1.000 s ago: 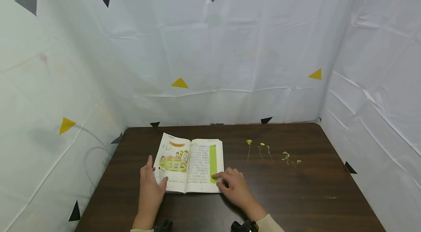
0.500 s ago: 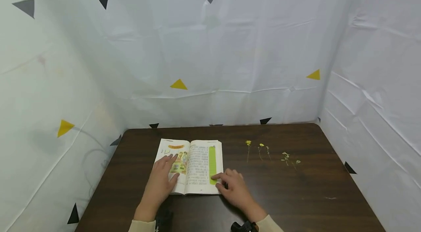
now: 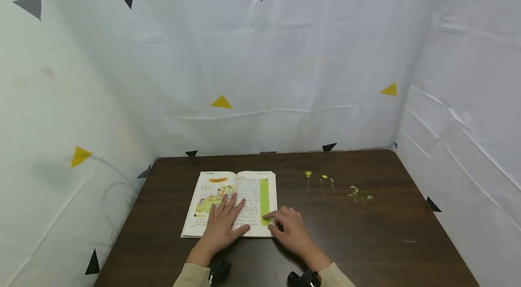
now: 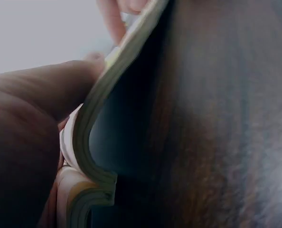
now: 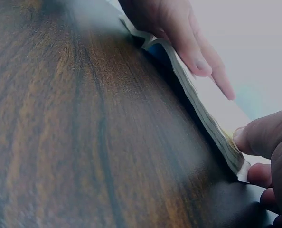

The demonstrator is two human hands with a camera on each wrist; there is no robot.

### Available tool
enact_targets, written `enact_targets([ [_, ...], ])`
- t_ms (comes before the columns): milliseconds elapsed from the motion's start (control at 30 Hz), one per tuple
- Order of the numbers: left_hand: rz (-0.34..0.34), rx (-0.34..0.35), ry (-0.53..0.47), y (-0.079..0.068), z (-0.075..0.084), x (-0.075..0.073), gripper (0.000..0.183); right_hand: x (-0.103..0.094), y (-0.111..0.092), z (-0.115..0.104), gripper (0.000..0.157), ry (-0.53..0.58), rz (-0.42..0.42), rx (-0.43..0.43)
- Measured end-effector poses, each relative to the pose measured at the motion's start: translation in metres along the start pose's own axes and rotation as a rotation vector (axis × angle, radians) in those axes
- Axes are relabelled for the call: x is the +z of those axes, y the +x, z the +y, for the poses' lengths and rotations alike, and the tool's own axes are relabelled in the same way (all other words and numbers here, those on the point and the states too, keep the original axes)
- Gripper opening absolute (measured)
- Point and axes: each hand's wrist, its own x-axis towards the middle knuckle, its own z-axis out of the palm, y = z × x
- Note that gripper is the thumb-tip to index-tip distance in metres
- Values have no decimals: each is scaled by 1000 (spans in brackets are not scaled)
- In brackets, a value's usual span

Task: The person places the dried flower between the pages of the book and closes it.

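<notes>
One open book (image 3: 250, 196) lies on the dark surface (image 3: 366, 242), near the middle of its width, and both hands are on it. The left hand (image 3: 221, 226) is spread, its fingers fanned across the fold from the picture page (image 3: 205, 205) towards the printed page, its thumb pointing along the lower margin. The right hand (image 3: 290, 229) is at the lower right corner: its index finger stretches onto the green strip (image 3: 264, 201), its thumb is at the page edge, and the other fingers bend beside the book. Whether those bent fingers pinch the pages from below, I cannot tell.

As for progress, the opening of the book is done, and the work in hand seems to be holding the pages down flat. That part looks well along but perhaps not complete: the left wrist view shows the paper bowing up on either side of the fold.

Several small plants lie to the right of the book, well apart from the hands: a yellow flower (image 3: 308, 178), a smaller yellow flower (image 3: 324, 181), a thin sprig (image 3: 332, 184) just beside it, and a branching sprig (image 3: 355, 193) farthest right. All rest on the surface, untouched; none shows on the visible parts of the pages, so whatever handling they may call for appears not yet begun.
</notes>
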Motion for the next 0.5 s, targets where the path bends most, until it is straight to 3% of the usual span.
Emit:
enact_targets([
  [267, -44, 7, -2, 2, -6, -2, 108, -1, 0, -1, 26, 31, -30, 23],
  [500, -47, 10, 19, 2, -2, 2, 111, -1, -1, 0, 27, 29, -1, -4],
])
